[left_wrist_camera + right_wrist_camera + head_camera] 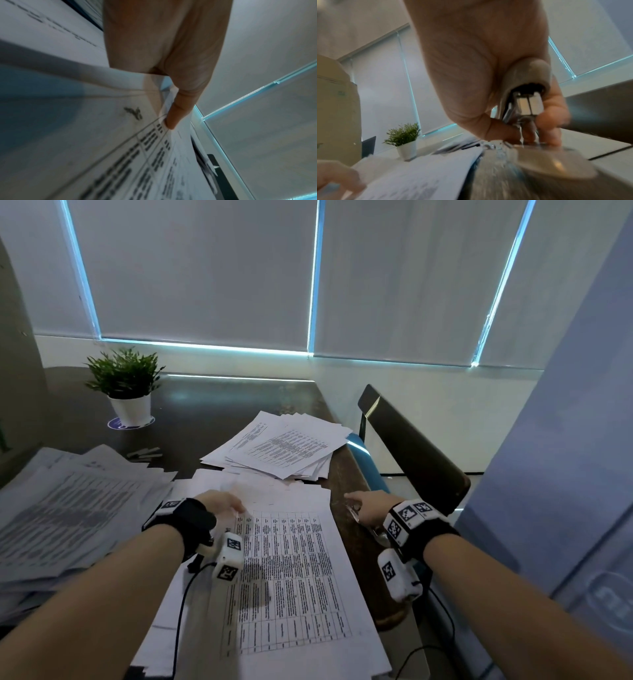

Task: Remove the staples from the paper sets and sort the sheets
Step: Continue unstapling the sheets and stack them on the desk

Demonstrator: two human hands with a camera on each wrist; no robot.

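Observation:
A paper set printed with a table (291, 570) lies in front of me on the dark table (212, 405). My left hand (229, 503) rests on its top left corner, and one straight finger (171, 121) presses the sheet down there. Beside the paper's right edge, my right hand (359, 503) hovers low over the table and grips a metal staple remover (525, 102). The remover's tip points down at a clear, shiny thing (539, 162) on the table; I cannot tell what that thing is.
A loose pile of printed sheets (284, 446) lies at the back right and a thick stack (68, 508) at the left. Behind are a potted plant (126, 385) and staple strips (144, 453). A dark chair (411, 440) stands off the table's right edge.

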